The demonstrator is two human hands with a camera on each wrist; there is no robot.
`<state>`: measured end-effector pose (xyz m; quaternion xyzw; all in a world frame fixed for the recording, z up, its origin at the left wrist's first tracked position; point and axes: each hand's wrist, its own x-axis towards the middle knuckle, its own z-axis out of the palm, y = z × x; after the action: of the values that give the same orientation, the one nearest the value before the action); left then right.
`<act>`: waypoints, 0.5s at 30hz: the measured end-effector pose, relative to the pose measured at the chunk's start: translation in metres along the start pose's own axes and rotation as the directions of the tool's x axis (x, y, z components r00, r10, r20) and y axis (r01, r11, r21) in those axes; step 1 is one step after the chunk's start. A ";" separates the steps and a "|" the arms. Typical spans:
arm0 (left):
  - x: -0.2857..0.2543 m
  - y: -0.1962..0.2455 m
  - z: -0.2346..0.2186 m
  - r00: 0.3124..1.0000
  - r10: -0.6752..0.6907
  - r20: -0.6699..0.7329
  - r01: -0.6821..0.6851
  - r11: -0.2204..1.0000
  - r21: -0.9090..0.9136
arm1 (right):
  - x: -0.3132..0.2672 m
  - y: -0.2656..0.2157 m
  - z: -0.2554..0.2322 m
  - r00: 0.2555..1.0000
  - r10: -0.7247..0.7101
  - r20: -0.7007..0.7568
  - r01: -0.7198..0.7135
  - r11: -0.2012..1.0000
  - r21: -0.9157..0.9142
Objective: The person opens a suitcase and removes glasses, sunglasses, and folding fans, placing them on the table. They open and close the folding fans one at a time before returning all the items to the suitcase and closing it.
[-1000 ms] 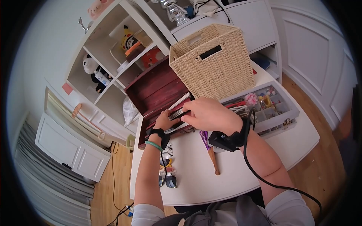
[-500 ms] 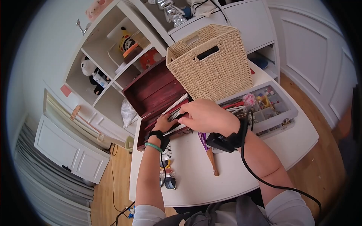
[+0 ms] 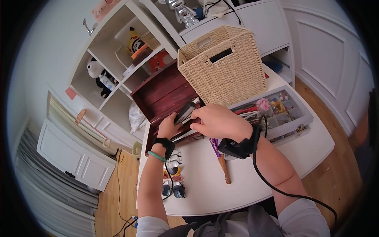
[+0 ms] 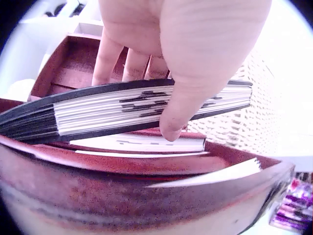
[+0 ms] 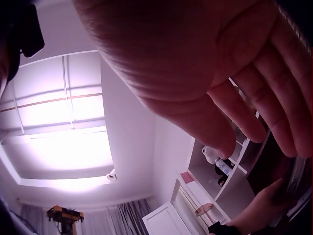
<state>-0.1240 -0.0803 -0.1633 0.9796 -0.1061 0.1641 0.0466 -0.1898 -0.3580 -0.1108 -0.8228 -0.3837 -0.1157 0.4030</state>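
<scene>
My left hand [image 3: 169,127] grips a closed folding fan [image 4: 88,115] with black ribs and a white pleated leaf marked in black, thumb on the near side and fingers behind. The fan is tilted up over an open dark red wooden box [image 3: 160,93]. Inside the box, below it, lies another white-leaved fan [image 4: 142,143], with a white pleated edge [image 4: 220,175] nearer the front wall. My right hand [image 3: 223,120] hovers at the box's right end, its fingers loosely extended and apart from the fan in the right wrist view.
A woven basket [image 3: 233,67] stands behind the box. To the right is a clear compartment case [image 3: 284,122] of trinkets. A purple folding fan [image 3: 219,158] and several pairs of glasses [image 3: 179,190] lie on the white table [image 3: 201,197]. A black cable [image 3: 284,193] hangs along the right arm.
My left hand has lifted the black fan out from among the things in the box, its far end now raised. The right hand has stayed almost in place.
</scene>
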 end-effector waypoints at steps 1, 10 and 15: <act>0.002 -0.002 -0.004 1.000 -0.009 -0.030 0.008 0.999 -0.036 | 0.001 0.001 0.001 1.000 -0.005 -0.003 0.005 1.000 -0.015; -0.005 0.032 -0.082 0.945 -0.141 -0.296 -0.139 0.644 -0.752 | 0.012 0.013 0.024 0.973 -0.035 -0.230 0.040 0.999 0.017; -0.016 0.065 -0.106 0.972 -0.117 -0.202 -0.128 0.454 -0.882 | 0.019 0.017 0.039 0.867 -0.124 -0.483 0.139 0.990 -0.004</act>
<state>-0.1864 -0.1272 -0.0650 0.7833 -0.1731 0.1984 0.5632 -0.1693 -0.3252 -0.1363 -0.7336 -0.3282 -0.3383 0.4896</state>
